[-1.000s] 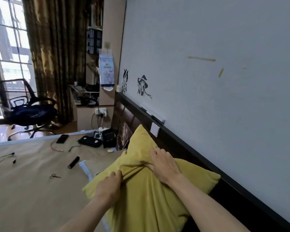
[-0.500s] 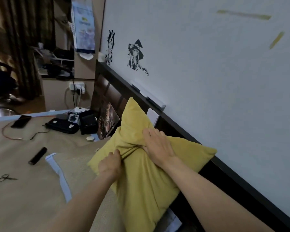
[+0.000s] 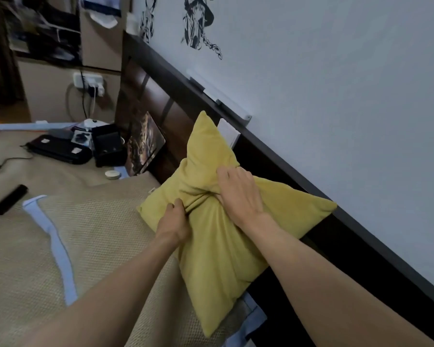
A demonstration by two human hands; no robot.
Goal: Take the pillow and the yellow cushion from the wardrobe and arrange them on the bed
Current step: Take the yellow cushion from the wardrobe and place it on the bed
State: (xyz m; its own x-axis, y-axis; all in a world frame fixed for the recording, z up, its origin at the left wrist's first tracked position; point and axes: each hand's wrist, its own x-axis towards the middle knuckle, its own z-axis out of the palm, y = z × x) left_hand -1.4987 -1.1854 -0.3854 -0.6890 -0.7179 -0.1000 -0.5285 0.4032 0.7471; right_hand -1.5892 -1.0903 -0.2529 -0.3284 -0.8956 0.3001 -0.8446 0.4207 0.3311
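The yellow cushion [image 3: 218, 249] leans on one corner against the dark headboard [image 3: 161, 101], on top of a beige woven pillow [image 3: 105, 236] with a light blue edge. My left hand [image 3: 173, 221] pinches a fold of the cushion's fabric near its left edge. My right hand [image 3: 238, 194] lies on the cushion's middle with its fingers curled into the bunched cloth. The bed [image 3: 35, 176] has a tan cover.
On the bed's far part lie a black case [image 3: 58, 149], a black box [image 3: 108, 146], a printed card [image 3: 144, 144] propped on the headboard, a small round tin [image 3: 112, 174] and a black cylinder [image 3: 8, 200]. A wall socket [image 3: 89, 83] and a cluttered desk stand behind.
The view has closed in on the cushion and dipped. Both hands keep their grip on the cushion, which now leans closer to the headboard.
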